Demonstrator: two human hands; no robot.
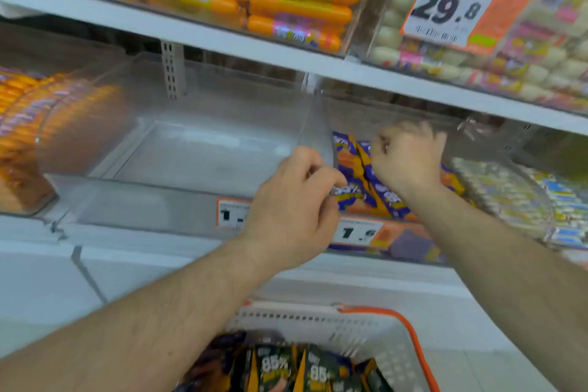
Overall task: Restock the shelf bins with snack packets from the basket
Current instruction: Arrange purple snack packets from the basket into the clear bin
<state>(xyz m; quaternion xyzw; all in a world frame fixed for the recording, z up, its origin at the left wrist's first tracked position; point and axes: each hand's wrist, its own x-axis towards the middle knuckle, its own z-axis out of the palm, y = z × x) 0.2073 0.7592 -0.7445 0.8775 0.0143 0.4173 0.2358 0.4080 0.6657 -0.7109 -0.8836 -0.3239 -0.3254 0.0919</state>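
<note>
- The basket (375, 328), white with an orange rim, sat nearest, bottom centre, holding dark snack packets (286, 369) marked 85%.
- The left hand (292, 210) reached over the bin front, fingers curled, pinching the edge of a purple-orange packet (346, 194).
- The right hand (407, 159) lay just right of it, inside the same clear bin (413, 242), fingers curled over the purple-orange packets; whether it gripped one could not be told.
- An adjacent clear bin (152, 200) stood to the left.
- Far above, orange sausages (302, 3) and a 29.8 price tag (455, 3) occupied the upper shelf (222, 38).
</note>
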